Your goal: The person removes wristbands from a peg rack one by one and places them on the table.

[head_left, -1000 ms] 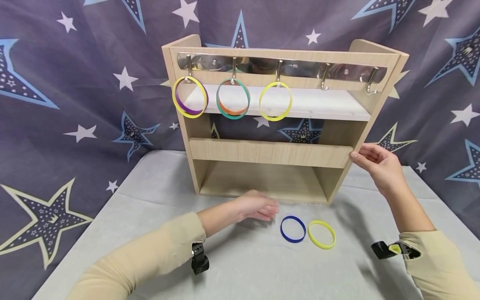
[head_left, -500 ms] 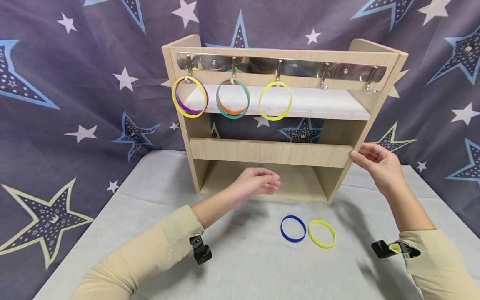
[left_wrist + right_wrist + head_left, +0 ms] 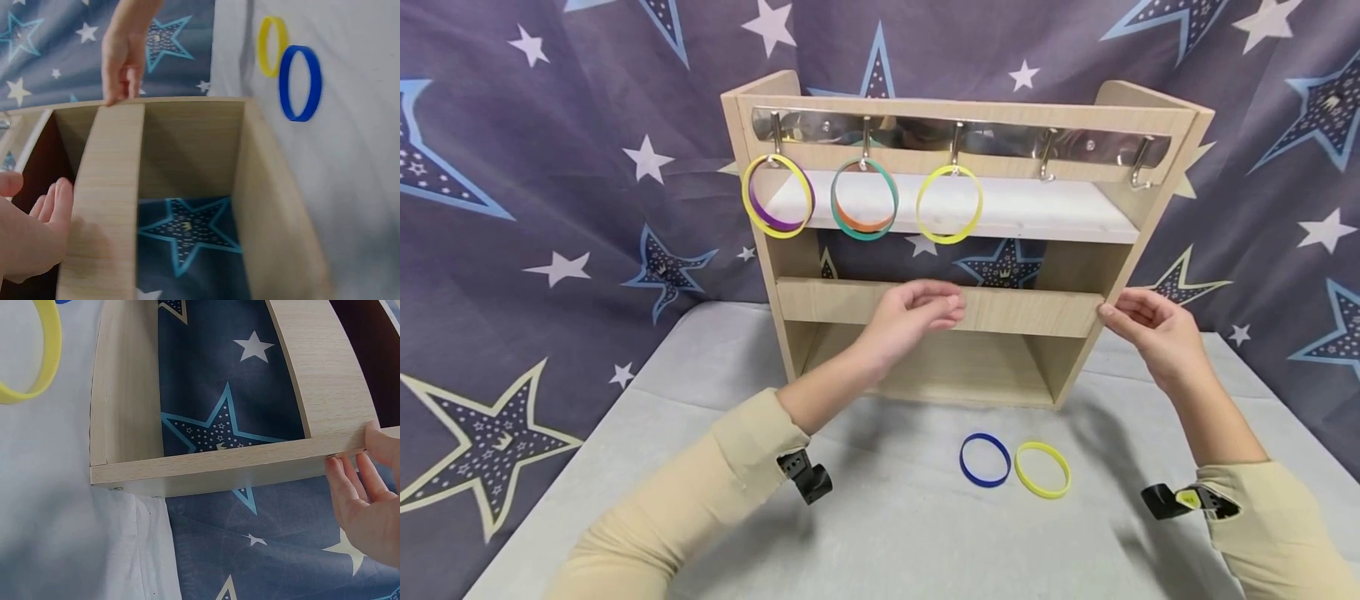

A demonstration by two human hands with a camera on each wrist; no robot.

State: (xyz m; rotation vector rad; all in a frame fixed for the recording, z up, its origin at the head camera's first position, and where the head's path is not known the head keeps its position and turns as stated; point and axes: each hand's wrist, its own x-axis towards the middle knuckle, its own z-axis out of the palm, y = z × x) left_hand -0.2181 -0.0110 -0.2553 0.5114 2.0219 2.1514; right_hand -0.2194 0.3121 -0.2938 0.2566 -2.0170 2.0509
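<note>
The shelf [image 3: 1037, 313] is wood-grained beige, the backdrop [image 3: 587, 92] star-patterned, the tablecloth [image 3: 917, 542] grey.

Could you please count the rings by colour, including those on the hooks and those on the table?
Yellow rings: 3
Purple ring: 1
Teal ring: 1
Orange ring: 1
Blue ring: 1
Total: 7
</note>
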